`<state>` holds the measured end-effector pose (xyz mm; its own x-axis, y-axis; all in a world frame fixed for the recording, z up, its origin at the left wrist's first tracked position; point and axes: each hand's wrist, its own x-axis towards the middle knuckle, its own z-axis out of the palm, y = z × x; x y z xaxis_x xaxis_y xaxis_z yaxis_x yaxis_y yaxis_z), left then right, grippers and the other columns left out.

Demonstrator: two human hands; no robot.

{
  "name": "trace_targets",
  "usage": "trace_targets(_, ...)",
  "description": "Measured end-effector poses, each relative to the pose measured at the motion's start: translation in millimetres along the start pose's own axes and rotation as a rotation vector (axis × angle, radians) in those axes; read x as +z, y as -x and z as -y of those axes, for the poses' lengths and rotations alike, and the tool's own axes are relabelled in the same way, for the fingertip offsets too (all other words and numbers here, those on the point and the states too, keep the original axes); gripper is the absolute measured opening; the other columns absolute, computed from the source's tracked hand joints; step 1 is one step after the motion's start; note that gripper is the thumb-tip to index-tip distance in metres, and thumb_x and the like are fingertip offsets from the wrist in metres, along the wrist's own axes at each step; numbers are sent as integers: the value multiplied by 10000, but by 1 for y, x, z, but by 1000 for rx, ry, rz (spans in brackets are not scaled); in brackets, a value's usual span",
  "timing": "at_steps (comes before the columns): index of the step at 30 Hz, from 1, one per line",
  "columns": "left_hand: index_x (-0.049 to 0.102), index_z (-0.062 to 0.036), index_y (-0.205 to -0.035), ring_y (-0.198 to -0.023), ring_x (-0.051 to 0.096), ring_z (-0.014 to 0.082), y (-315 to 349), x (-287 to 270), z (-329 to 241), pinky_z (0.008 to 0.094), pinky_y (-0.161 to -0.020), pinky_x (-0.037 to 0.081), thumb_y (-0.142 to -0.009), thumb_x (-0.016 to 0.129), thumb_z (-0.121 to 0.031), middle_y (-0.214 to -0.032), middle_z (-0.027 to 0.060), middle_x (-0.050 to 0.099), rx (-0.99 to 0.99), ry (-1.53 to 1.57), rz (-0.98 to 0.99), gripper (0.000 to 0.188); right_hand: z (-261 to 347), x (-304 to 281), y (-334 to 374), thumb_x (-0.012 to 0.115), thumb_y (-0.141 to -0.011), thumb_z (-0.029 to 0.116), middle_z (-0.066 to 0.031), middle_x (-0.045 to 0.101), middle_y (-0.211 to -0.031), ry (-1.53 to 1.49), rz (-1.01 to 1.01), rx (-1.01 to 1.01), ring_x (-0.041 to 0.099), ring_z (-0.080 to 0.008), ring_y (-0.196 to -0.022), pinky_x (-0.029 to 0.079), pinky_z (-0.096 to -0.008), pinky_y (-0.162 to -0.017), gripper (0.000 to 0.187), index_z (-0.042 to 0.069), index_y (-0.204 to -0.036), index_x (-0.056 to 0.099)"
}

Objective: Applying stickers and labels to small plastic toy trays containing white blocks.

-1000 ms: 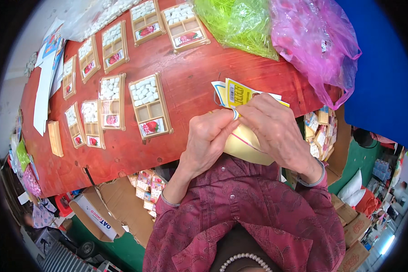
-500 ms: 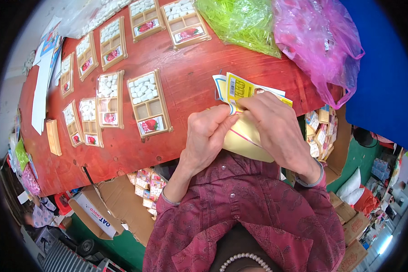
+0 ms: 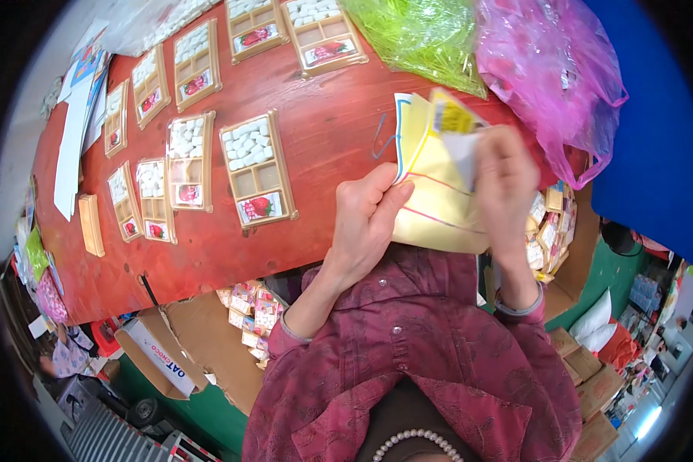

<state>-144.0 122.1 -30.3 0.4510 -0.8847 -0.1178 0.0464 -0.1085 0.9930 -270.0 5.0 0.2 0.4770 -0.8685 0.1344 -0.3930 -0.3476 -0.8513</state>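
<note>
My left hand [image 3: 369, 212] pinches the left edge of yellow paper sheets [image 3: 435, 219], thumb on top, above the front edge of the red table. The sheets have a blue border at the far left and thin red lines across them. At their right side my right hand [image 3: 507, 192], smeared by motion, has its fingers closed on a printed sheet [image 3: 458, 127] that is yellow and white and tilted up. A bent piece of wire [image 3: 383, 138] lies on the table just left of the sheets.
Several plastic-covered trays [image 3: 259, 168] with white pieces and strawberry pictures stand on the left of the red table [image 3: 316, 115]. Green [image 3: 420, 38] and pink [image 3: 554, 77] plastic bags lie at the far right. Open cartons [image 3: 200, 343] of packed trays sit below the table's front edge.
My right hand has moved right and lifted the printed sheet away from the others. My left hand has shifted slightly right, and more of the yellow sheets shows.
</note>
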Motion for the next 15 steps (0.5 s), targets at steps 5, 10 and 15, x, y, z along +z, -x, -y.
trace_targets(5, 557, 43, -857, -603, 502, 91, -14, 10, 20, 281, -550, 401, -863, 529, -37, -646, 134, 513, -83, 221, -68, 85, -56, -101, -24, 531, -913, 88, -51, 624, -920, -478, -596, 39, 595, -141, -856, 500, -286, -716, 115, 5, -949, 603)
trace_targets(10, 556, 57, -998, -642, 610, 267, -19, 11, 30, 343, -603, 451, -850, 511, -20, -693, 184, 590, 58, -7, -150, 172, -90, -211, -10, 447, -928, 75, -174, 597, -1086, -534, -811, -109, 585, -254, -1007, 473, -373, -915, 272, -114, -1102, 537)
trace_targets(15, 498, 19, -1166, -801, 571, 409, -21, 22, 7, 430, -662, 476, -802, 582, -19, -969, 224, 555, 235, -553, -318, 376, -59, -193, 1, 446, -946, 109, -173, 574, -1152, -631, -786, -179, 548, -267, -1077, 429, -390, -970, 302, -98, -1156, 512)
